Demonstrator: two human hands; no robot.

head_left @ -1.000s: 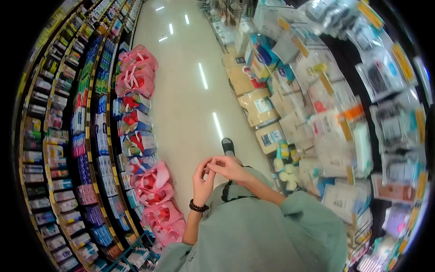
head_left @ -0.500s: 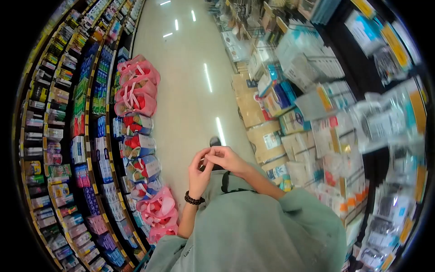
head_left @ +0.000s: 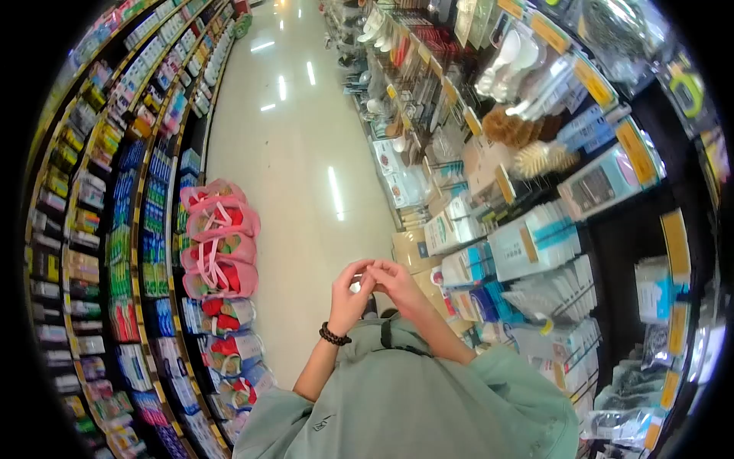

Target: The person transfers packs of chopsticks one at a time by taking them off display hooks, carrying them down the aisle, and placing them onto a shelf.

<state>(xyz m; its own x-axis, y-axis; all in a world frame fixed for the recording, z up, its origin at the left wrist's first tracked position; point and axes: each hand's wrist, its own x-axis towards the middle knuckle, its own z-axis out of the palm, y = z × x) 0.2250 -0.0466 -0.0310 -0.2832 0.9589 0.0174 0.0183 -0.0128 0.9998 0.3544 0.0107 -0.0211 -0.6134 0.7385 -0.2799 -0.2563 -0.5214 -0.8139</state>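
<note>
My left hand and my right hand meet in front of my body, their bent fingers touching at the tips. Both look closed in a pinch; whether something small sits between the fingertips is hidden. A dark beaded bracelet circles my left wrist. Below the hands is a grey-green garment with a dark strap at its upper front. Neither hand touches a shelf or any goods.
Shelves of boxed goods line the left side, with pink bags along their base. Hooks on the right hold packaged goods, brushes and white spoon-like utensils. A shiny floor runs between.
My view has moved forward along the aisle; the pink bags and the right-hand packages sit lower and nearer. Brushes and utensils have come into sight. My hands stay together at the fingertips.
</note>
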